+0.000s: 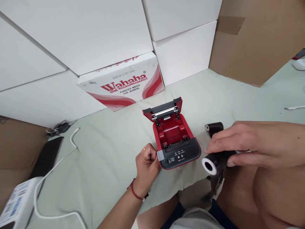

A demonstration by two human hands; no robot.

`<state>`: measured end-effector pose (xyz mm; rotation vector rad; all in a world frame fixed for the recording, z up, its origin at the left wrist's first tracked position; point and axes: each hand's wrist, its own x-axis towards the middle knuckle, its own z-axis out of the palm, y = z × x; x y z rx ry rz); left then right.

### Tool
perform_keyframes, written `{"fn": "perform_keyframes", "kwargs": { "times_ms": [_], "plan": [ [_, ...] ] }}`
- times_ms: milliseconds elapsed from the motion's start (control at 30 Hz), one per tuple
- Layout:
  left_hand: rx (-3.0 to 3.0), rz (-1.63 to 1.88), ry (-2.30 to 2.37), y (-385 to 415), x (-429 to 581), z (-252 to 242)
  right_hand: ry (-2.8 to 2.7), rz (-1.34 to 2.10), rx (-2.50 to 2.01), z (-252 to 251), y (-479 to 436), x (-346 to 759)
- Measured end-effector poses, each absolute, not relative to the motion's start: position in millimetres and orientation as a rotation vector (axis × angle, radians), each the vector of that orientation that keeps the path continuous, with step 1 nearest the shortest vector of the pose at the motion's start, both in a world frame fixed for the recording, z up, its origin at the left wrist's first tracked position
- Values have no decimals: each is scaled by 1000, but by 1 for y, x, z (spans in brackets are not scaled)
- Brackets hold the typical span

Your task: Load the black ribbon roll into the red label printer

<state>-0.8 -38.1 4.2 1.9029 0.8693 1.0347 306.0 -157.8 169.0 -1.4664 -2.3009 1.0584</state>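
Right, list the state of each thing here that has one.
Printer: lid open, paper bay empty.
Held roll: wrapped in black, in the right hand.
Second roll: lying on its side, untouched.
Left hand: fisted beside the printer's front corner.
Phone: screen dark.
Wahaha box: closed.

Bare to the forearm, both. On the left hand [146, 162], a thin gold ring [143, 148]; round its wrist, a red cord bracelet [134, 190]. Right hand [250, 143] plain. Below, dark blue shorts [215, 210] and pale grey cloth [190, 220] between the knees.
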Motion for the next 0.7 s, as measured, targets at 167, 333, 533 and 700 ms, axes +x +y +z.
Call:
{"fn": "perform_keyframes", "kwargs": {
  "times_ms": [167, 333, 533, 700],
  "plan": [
    [2022, 1263, 676, -44, -4, 8, -2272, 707, -1491, 157, -124, 264],
    [2201, 1406, 627, -49, -10, 12, -2387, 424, -1938, 143, -89, 225],
    [2518, 1280, 478, -59, -4, 25, -2430, 394, -2073, 131, -77, 219],
    [2616, 1231, 424, -62, 1, 32, -2362, 439, -1980, 131, -81, 224]
  ]
}}
